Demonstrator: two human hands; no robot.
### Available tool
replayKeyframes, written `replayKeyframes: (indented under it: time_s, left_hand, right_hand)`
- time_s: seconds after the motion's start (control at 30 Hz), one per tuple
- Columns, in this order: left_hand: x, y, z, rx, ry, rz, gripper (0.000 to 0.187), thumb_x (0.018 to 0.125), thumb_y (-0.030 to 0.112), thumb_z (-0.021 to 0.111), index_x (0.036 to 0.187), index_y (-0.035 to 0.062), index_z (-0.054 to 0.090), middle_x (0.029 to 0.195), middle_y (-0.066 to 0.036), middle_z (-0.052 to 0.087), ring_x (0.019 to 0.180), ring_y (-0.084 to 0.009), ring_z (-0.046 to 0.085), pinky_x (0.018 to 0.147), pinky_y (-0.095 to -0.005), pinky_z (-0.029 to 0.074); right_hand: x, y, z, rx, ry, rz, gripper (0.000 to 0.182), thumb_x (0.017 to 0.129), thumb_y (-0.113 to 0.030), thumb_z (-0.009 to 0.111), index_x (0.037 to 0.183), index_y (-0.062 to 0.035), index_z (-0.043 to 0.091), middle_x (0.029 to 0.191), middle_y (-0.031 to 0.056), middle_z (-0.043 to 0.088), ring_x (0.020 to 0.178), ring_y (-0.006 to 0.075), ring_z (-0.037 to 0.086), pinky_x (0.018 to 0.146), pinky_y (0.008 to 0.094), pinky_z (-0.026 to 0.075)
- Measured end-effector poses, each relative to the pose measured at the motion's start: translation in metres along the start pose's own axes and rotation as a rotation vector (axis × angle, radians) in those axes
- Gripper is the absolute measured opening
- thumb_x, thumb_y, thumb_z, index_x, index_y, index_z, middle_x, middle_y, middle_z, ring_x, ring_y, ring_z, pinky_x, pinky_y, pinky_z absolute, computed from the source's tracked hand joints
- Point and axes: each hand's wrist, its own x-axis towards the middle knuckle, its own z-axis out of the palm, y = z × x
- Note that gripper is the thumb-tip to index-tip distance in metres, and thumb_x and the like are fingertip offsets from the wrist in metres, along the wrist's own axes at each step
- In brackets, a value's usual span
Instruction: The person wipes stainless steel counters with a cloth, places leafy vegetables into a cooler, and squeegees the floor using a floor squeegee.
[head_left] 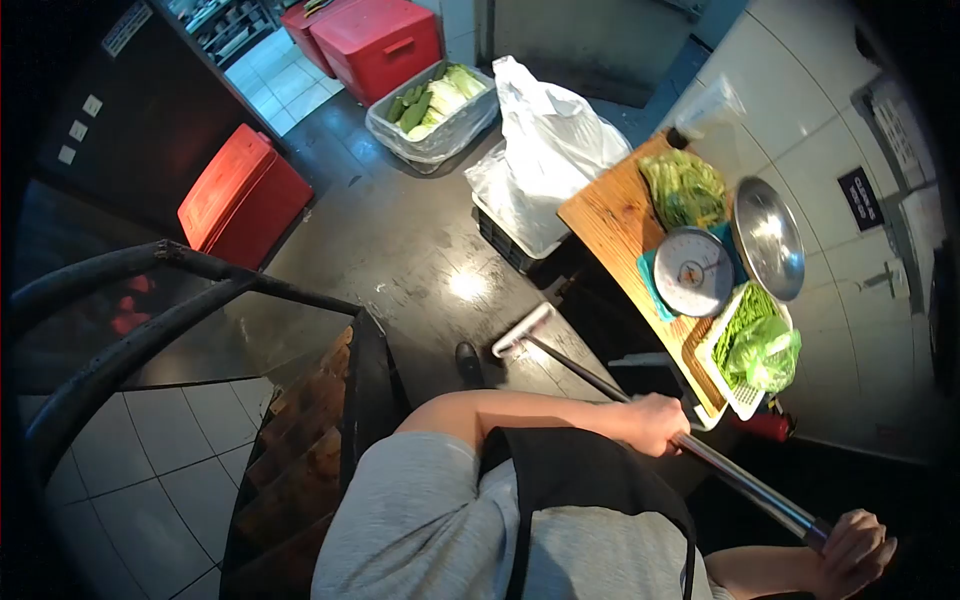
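Note:
A floor squeegee [745,482] with a long pole slants across the view, its white head [523,331] down on the wet floor. My left hand [655,424] is wrapped round the middle of the pole, with the forearm stretched across my body. Around the pole's top end, at the lower right, my right hand [855,553] is closed. A black shoe [468,365] shows just left of the squeegee's head.
To the right, a wooden table [605,205] carries a dial scale [693,272], a steel bowl [769,238] and bagged greens [685,188]. A vegetable tub [430,115], white bags [555,130] and red coolers [375,50] stand ahead. Left is a black railing [90,270].

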Motion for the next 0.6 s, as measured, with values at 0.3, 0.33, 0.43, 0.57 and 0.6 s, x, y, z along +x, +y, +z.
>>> replayKeyframes:
  time_s: [0.3, 0.33, 0.43, 0.57, 0.6]
  left_hand:
    - [-0.06, -0.072, -0.132, 0.11, 0.119, 0.062, 0.011, 0.062, 0.012, 0.061, 0.058, 0.0057, 0.053, 0.057, -0.014, 0.053, 0.059, -0.0361, 0.054, 0.052, -0.0436, 0.041]
    - [-0.079, -0.093, -0.157, 0.219, 0.131, 0.068, 0.011, 0.06, 0.011, 0.061, 0.058, 0.0058, 0.052, 0.057, -0.015, 0.052, 0.059, -0.0369, 0.053, 0.052, -0.0438, 0.041]
    - [-0.15, -0.155, -0.229, 0.345, 0.186, -0.129, 0.012, 0.062, 0.016, 0.062, 0.059, 0.0068, 0.056, 0.06, -0.014, 0.055, 0.063, -0.0345, 0.056, 0.054, -0.042, 0.044]
    - [-0.22, -0.196, -0.297, 0.447, 0.257, -0.419, 0.011, 0.056, 0.012, 0.059, 0.055, 0.0058, 0.051, 0.059, -0.016, 0.053, 0.064, -0.0364, 0.054, 0.055, -0.0435, 0.042]
    - [-0.225, -0.195, -0.307, 0.497, 0.296, -0.41, 0.012, 0.056, 0.014, 0.06, 0.055, 0.006, 0.051, 0.059, -0.015, 0.054, 0.064, -0.0363, 0.055, 0.055, -0.0435, 0.043]
  right_hand:
    - [0.075, 0.131, 0.102, -0.195, 0.128, -0.149, 0.03, 0.092, -0.029, 0.043, 0.071, -0.0072, 0.044, 0.043, -0.0004, 0.04, 0.031, 0.008, 0.037, 0.033, 0.0233, 0.035]
    - [0.084, 0.154, 0.121, -0.022, -0.022, -0.05, 0.03, 0.092, -0.028, 0.046, 0.069, -0.0081, 0.044, 0.043, -0.0005, 0.043, 0.031, 0.008, 0.04, 0.032, 0.0241, 0.037]
    - [0.075, 0.238, 0.176, 0.117, -0.119, 0.05, 0.031, 0.092, -0.021, 0.046, 0.066, -0.0047, 0.042, 0.046, 0.0045, 0.04, 0.036, 0.0158, 0.036, 0.037, 0.0305, 0.03]
    - [0.064, 0.299, 0.243, 0.289, -0.151, 0.143, 0.022, 0.092, -0.016, 0.044, 0.073, -0.0034, 0.044, 0.048, 0.0053, 0.042, 0.04, 0.0174, 0.039, 0.044, 0.0316, 0.035]
    - [0.068, 0.304, 0.248, 0.286, -0.194, 0.112, 0.017, 0.091, -0.012, 0.044, 0.077, -0.0031, 0.044, 0.049, 0.0054, 0.043, 0.041, 0.0176, 0.039, 0.045, 0.0312, 0.035]
